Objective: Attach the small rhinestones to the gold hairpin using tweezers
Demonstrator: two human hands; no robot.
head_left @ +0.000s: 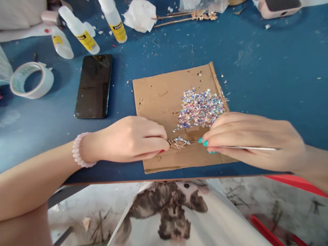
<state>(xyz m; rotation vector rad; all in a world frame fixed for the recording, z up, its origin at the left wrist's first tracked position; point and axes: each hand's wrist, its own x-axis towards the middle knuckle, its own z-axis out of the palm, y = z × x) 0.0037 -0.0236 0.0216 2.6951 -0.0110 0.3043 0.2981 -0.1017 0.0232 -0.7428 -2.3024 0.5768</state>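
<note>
My left hand [139, 139] is closed, its fingers pinching a gold filigree ornament [177, 143] with small shiny stones along its upper edge. Whatever lies behind those fingers is hidden. From the right, my right hand [253, 140] grips a thin silver metal tool [247, 148]; its fine tip points at the ornament's right end, and I cannot tell whether they touch. Both hands are over a piece of brown cardboard [156, 97]. A pile of tiny multicoloured rhinestones [200, 107] lies on the cardboard, just beyond the ornament.
A black phone [93, 87] and a roll of white tape [32, 80] lie left on the blue table [271, 75]. Behind are a glue bottle [79, 30], another bottle [114, 22], crumpled white paper [140, 15], gold hair sticks [189, 17] and a pink-edged device [279, 7].
</note>
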